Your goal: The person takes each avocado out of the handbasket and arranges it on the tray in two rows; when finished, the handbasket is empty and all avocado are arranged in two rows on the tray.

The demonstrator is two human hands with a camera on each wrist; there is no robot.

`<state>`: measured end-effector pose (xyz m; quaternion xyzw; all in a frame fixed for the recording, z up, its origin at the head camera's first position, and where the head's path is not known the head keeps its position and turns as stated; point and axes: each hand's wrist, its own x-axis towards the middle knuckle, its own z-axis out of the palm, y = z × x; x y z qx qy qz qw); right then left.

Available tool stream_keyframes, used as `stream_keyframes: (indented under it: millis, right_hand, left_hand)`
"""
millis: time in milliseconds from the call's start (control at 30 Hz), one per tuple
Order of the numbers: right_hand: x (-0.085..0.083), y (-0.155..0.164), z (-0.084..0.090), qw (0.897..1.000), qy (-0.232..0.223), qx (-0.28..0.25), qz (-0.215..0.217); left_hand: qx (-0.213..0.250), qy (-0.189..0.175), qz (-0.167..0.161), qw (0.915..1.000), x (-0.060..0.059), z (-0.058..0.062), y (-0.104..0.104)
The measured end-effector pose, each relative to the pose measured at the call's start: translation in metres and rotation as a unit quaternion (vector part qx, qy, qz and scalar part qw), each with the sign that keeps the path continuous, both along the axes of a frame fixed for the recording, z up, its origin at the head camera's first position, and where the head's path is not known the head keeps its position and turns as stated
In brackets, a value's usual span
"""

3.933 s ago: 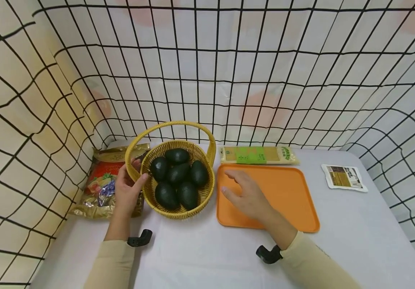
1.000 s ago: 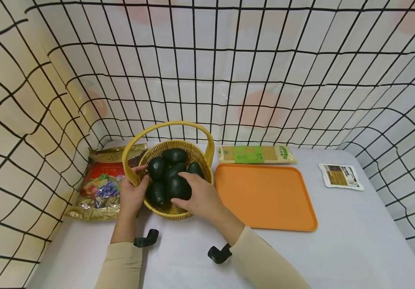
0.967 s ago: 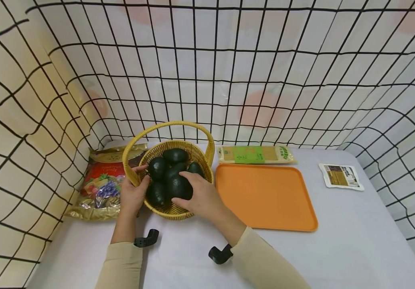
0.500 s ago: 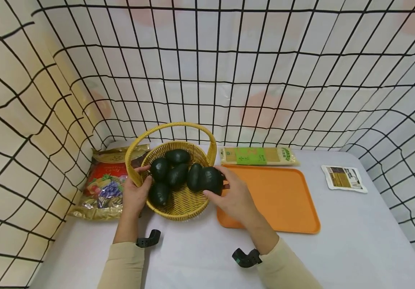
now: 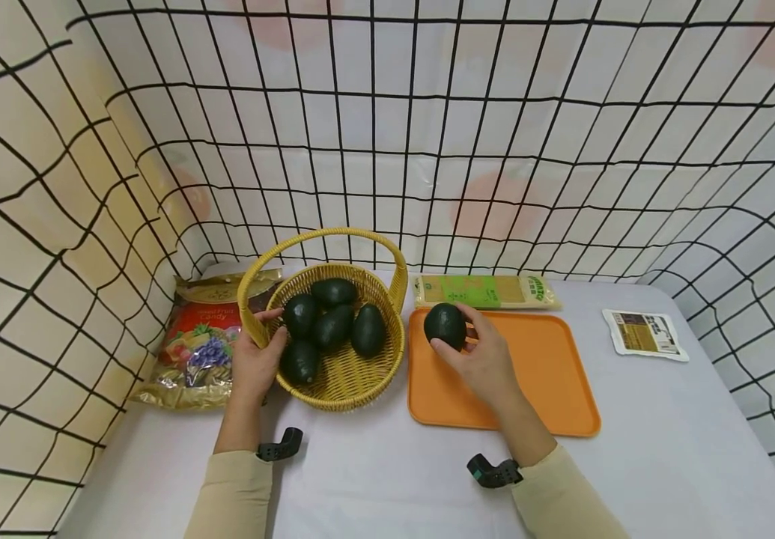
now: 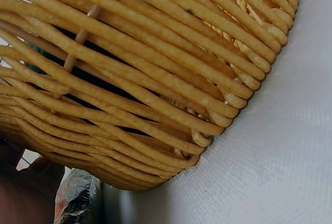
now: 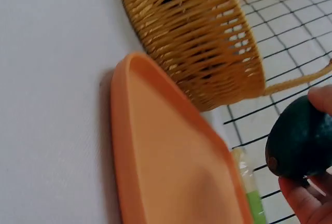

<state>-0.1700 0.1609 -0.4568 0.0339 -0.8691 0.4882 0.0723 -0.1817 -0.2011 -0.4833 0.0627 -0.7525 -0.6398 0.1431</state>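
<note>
My right hand point(image 5: 488, 361) grips a dark green avocado point(image 5: 445, 326) between thumb and fingers, held over the left part of the orange tray point(image 5: 535, 374). In the right wrist view the same avocado point(image 7: 298, 138) hangs above the tray's far side. My left hand point(image 5: 255, 363) holds the left side of the yellow wicker basket point(image 5: 343, 403), thumb at the rim by the foot of the handle. Several avocados point(image 5: 333, 328) lie inside the basket, with its woven bottom showing at the front right. The left wrist view is mostly filled by the basket's wall point(image 6: 155, 89).
A candy bag point(image 5: 198, 348) lies left of the basket, partly behind my left hand. Behind the tray is a long pack with a green label point(image 5: 488, 292). A small white-edged packet point(image 5: 645, 333) lies far right. Black netting point(image 5: 421, 157) encloses the table's back and sides.
My right hand reached into the basket, took hold of an avocado from the front, lifted it out and carried it right, over the tray. My left hand stayed at the basket.
</note>
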Motion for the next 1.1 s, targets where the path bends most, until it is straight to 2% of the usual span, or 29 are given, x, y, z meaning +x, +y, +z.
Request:
stream_keyframes:
  millis: [133,333,567,1100]
  right_hand:
    - [-0.011,0.001,-0.007,0.999,-0.033,0.028,-0.020]
    - [-0.029,0.001,-0.016,0.996,-0.058,0.069,-0.020]
    - [-0.047,-0.003,-0.016,0.991,-0.089,0.094,-0.039]
    - [-0.058,-0.026,-0.025,0.985,-0.113,0.117,-0.060]
  left_hand:
    - [0.000,-0.004,0.002,1.0000,0.000,0.002,0.000]
    - [0.002,-0.009,-0.002,1.0000,0.000,0.002,0.000]
    - [-0.002,-0.006,-0.004,1.0000,-0.001,0.000,0.000]
    - [-0.001,0.010,-0.004,0.9999,-0.001,0.000,-0.001]
